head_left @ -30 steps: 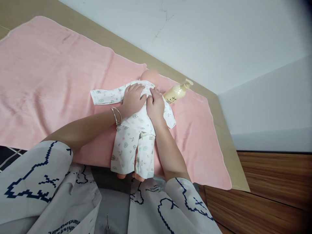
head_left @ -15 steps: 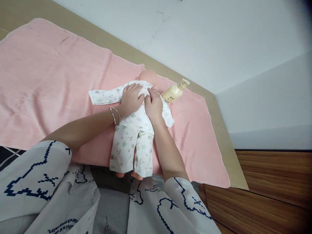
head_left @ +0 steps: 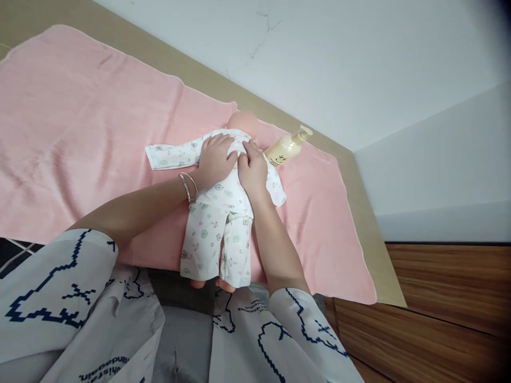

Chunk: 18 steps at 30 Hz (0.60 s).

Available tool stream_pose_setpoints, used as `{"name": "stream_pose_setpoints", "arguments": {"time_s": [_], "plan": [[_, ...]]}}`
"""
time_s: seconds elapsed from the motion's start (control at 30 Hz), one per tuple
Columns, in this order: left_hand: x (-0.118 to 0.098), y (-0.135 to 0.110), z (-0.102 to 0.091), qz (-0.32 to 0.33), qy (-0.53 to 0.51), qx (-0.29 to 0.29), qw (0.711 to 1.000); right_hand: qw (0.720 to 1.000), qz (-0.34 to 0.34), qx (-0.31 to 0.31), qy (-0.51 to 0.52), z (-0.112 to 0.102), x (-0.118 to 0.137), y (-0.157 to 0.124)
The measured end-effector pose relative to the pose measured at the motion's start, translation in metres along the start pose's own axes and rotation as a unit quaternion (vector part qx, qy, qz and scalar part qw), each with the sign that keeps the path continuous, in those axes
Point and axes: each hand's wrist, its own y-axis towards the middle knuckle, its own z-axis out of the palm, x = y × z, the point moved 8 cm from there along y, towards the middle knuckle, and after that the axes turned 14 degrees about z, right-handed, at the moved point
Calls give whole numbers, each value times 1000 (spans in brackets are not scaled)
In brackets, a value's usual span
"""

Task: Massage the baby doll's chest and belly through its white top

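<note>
A baby doll (head_left: 227,194) in white printed pyjamas lies on a pink blanket (head_left: 107,122), its bare head away from me and its feet at the near edge. My left hand (head_left: 215,159), with bangles at the wrist, rests flat on the upper left of the doll's top, fingers spread. On the upper right of the top lies my right hand (head_left: 253,166), open, its fingers pointing up towards the head. Both thumbs nearly meet over the middle. The doll's face cannot be seen. A pale yellow pump bottle (head_left: 287,147) lies tilted beside the doll's right-hand sleeve.
The blanket covers most of a tan tabletop (head_left: 365,229) that borders a white wall (head_left: 319,69). Brown wooden panelling (head_left: 447,276) stands at the lower right. A white cable (head_left: 18,254) shows at the left near edge.
The view has shifted very slightly. Both hands stay on the doll's top in nearly the same place, and the doll and bottle lie as before.
</note>
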Motion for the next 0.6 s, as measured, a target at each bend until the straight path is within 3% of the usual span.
{"name": "stream_pose_setpoints", "arguments": {"time_s": [0.6], "plan": [[6,0,5,-7,-35,1,999,1000,-4,2,11,4,-7,5]]}}
